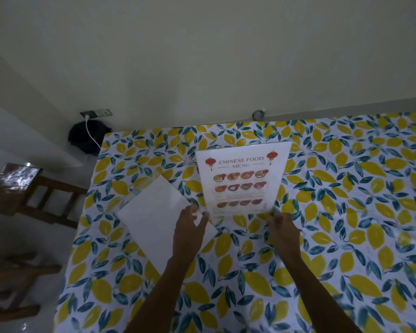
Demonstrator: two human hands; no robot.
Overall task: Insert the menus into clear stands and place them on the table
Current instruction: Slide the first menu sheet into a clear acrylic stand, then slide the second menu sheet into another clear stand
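A clear stand holding a "Chinese Food Menu" sheet point(241, 180) stands upright on the lemon-print table point(346, 212), facing me. My left hand point(189, 234) reaches its lower left corner, fingers spread and touching the base edge. At the lower right corner, my right hand point(282, 228) pinches the stand's base. A white sheet, blank side up point(159, 215), lies flat to the left of the stand, partly under my left hand.
The table stands against a pale wall. A wooden chair point(31, 191) and another wooden frame point(12, 284) are off the table's left edge. A dark bag point(85, 138) with a white cable sits by a wall socket.
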